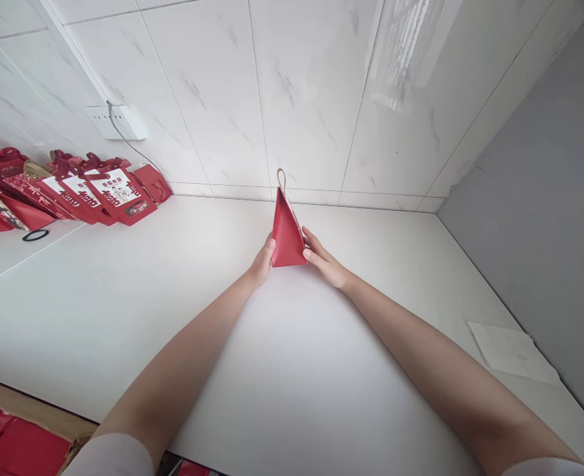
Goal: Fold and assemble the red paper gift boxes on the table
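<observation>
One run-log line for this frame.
box: upright, loop on top | left hand: holding left side | right hand: holding right side | other boxes: off to left

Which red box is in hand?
The red box whose triangular side faces the camera, held by left hand and right hand; the printed boxes cluster at far left, untouched.

No wording can be read with certainty. Well to the left of the fingers [271, 244] of the left hand [259, 268], and farther back than they are, a red box [122, 211] bears a white label [117, 188] with a short row of small dark characters, Chinese in look, and bold red lettering. Farther left from those fingers, a partly covered second label [80, 190] shows similar lettering, too blurred to read.
</observation>
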Motion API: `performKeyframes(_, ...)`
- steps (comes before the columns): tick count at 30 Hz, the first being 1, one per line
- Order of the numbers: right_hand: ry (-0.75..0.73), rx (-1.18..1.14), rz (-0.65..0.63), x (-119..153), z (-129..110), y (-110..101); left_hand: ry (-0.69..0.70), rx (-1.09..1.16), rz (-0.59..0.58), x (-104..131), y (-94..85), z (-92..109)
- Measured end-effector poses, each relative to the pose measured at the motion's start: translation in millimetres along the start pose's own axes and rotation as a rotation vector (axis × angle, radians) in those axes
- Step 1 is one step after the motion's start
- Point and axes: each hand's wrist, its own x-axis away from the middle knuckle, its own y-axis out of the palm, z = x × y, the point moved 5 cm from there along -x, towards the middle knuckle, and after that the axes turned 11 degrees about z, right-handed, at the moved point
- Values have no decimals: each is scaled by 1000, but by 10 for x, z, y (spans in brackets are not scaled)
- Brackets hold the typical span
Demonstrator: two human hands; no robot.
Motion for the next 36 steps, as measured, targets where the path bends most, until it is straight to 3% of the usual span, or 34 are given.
performKeyframes(3,-31,-46,19,6,-32,7,-12,45,53,-4,-75,-19)
performKeyframes(6,-87,-130,73,18,-111,-8,-139,133,128,-10,-194,-76)
performKeyframes(9,-105,-159,119,23,-154,-37,-233,145,110,-20,-232,-110)
performKeyframes(15,-125,-106,256,18,-89,-122,-102,127,82,-19,-122,-23)
performKeyframes(23,-122,54,233,28,-64,-108,-62,20,158,21,-58,16)
performKeyframes(29,-131,34,74,41,-71,-71,-165,206,226,-15,-130,-35)
performKeyframes(36,-71,131,88,33,-44,-85,-181,274,225,-33,-123,11)
